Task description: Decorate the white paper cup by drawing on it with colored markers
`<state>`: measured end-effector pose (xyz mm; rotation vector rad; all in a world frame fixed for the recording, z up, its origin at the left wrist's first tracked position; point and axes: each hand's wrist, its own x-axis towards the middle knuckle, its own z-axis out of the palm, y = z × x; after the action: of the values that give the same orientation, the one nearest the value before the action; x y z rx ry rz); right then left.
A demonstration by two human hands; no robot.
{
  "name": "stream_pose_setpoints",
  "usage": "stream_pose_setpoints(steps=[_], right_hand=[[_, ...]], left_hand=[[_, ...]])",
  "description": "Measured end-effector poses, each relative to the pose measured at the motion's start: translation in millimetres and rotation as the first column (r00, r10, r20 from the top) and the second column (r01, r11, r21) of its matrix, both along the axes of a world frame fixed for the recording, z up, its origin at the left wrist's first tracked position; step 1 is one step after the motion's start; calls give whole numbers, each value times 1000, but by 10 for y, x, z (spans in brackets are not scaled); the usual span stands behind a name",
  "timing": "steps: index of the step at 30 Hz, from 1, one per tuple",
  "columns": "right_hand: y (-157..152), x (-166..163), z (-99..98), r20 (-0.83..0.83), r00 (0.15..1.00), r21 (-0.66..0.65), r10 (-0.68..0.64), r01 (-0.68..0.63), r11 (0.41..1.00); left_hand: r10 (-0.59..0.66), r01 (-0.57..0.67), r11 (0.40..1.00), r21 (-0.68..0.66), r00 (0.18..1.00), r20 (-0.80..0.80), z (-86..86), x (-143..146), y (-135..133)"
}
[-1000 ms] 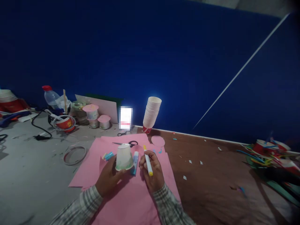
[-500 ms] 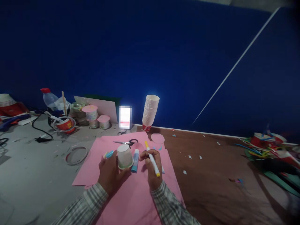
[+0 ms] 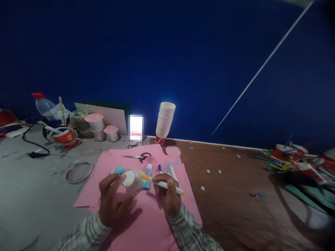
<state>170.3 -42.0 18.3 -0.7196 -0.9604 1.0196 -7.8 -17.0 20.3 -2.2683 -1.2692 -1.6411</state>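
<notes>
My left hand [image 3: 112, 200] has its fingertips at the base of a white paper cup [image 3: 133, 180], which is tilted with its base to the left and its rim to the right. The thumb of this hand is bent below the cup; whether it touches is unclear. In my right hand [image 3: 169, 197] is a white marker [image 3: 169, 187] with a yellow cap, its capped end close to the cup's rim. A glue stick [image 3: 147, 177] lies just behind the cup. Pink paper sheets [image 3: 146, 226] lie under both hands.
Black scissors [image 3: 140, 157] and several markers [image 3: 171, 170] lie on the pink paper. A tall stack of paper cups [image 3: 166, 120] stands behind. At the left are a tape roll [image 3: 78, 172], covered cups [image 3: 111, 133] and a bottle [image 3: 44, 106]. Craft scraps [image 3: 290, 157] are at the right.
The cup has tipped from upside down onto its side, its base now leftward. My left hand's grip has loosened around it. The marker has swung leftward, bringing its yellow cap to the cup.
</notes>
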Motion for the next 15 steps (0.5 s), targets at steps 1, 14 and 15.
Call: stream_pose_setpoints(steps=[1, 14, 15], right_hand=[[-24, -2, 33, 14, 999, -10, 44, -44, 999], [-67, -70, 169, 142, 952, -105, 270, -257, 961], [-55, -46, 160, 149, 954, -108, 262, -247, 963]], left_hand=[[-26, 27, 999, 34, 999, -27, 12, 9, -19], [-392, 374, 920, -117, 878, -275, -40, 134, -202], [-392, 357, 916, -183, 891, -228, -49, 152, -218]])
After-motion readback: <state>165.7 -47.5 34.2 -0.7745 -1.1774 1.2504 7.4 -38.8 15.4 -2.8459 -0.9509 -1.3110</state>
